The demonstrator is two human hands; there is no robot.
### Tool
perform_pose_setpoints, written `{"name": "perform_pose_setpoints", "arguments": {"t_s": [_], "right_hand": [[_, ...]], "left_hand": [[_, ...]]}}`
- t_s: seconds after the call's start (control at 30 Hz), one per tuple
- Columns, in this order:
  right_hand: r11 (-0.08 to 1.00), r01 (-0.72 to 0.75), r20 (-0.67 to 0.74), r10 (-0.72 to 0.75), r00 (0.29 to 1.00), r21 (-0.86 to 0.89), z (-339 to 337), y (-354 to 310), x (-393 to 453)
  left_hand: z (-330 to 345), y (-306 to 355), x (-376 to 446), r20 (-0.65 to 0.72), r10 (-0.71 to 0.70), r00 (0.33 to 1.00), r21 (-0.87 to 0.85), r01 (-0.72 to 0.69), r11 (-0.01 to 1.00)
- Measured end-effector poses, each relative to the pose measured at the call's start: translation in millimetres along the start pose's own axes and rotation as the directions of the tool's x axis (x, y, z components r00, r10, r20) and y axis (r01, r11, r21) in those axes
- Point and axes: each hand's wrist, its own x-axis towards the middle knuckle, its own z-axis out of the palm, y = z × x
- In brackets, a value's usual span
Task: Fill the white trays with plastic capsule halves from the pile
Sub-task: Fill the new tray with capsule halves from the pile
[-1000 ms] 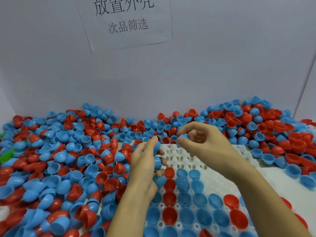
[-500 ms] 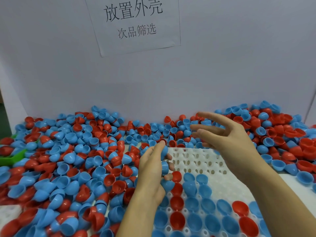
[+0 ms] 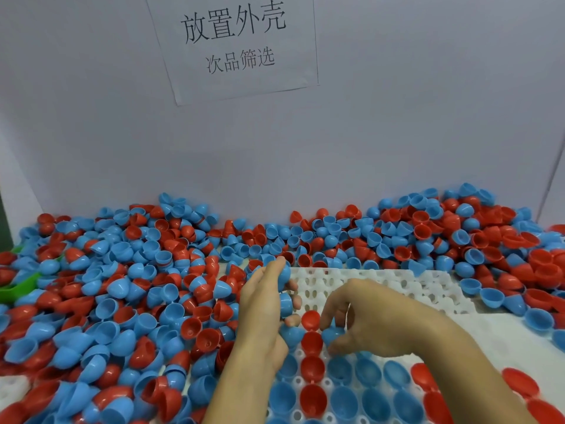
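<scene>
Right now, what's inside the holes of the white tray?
The white tray holds blue and red capsule halves, open sides up, in its near rows. Its far rows are bare. The right hand and left hand hide some holes.

A heaped pile of round plastic capsule halves (image 3: pixel 128 289) mixes bright red with sky blue, the perforated white plastic tray (image 3: pixel 382 286) holds mostly blue cups (one column red), and the white paper sign (image 3: pixel 235 44) carries black characters.

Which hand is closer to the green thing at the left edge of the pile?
Left. The left hand is beside the pile, nearer the green thing; the right hand is over the white tray, farther away.
</scene>
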Motion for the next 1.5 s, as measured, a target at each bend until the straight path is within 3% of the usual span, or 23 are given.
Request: {"name": "perform_pose_setpoints", "arguments": {"t_s": [0.13, 0.27, 0.43, 0.5, 0.57, 0.83, 1.07, 1.23, 1.5], "right_hand": [[0.979, 0.123, -0.246, -0.08, 0.966, 0.162, -15.6, 5.2, -7.3], [0.845, 0.359, -0.54, -0.101, 0.835, 0.397, -32.2, 10.5, -17.6], [0.688, 0.511, -0.654, -0.069, 0.753, 0.516, -39.9, 5.5, -29.6], [0.63, 0.55, -0.65, -0.094, 0.754, 0.548, -40.1, 0.7, -29.6], [0.65, 0.539, -0.648, -0.094, 0.756, 0.535, -39.2, -3.7, -28.1], [0.771, 0.338, -0.667, 0.147, 0.731, 0.54, -37.9, 9.9, -23.6], [0.839, -0.064, -0.685, 0.484, 0.544, 0.541, -50.4, 68.7, -30.8], [0.846, -0.356, -0.568, 0.53, 0.629, 0.396, -62.0, 99.9, -25.0], [0.851, -0.523, -0.458, 0.48, 0.748, 0.039, -45.0, 111.6, 35.4]], "left_hand": [[-0.3, 0.2, 0.3, 0.016, -0.003, 1.0, -0.007, 0.003, 1.0], [0.4, -0.5, -0.7, 0.001, -0.023, 1.0, -0.003, 0.024, 1.0], [0.6, -1.4, 0.3, 0.003, -0.016, 1.0, 0.016, 0.016, 1.0], [0.4, -1.6, 0.9, -0.003, -0.018, 1.0, 0.027, 0.018, 0.999], [0.2, -1.2, 1.0, -0.004, -0.019, 1.0, 0.024, 0.019, 1.0], [0.2, -1.9, 0.7, -0.006, -0.024, 1.0, 0.022, 0.024, 0.999], [-0.5, -3.8, 2.8, -0.007, -0.027, 1.0, 0.033, 0.027, 0.999], [0.1, -5.6, 4.9, -0.009, -0.034, 0.999, 0.027, 0.034, 0.999], [-0.3, -4.4, 4.4, -0.009, -0.024, 1.0, 0.015, 0.024, 1.0]]}}
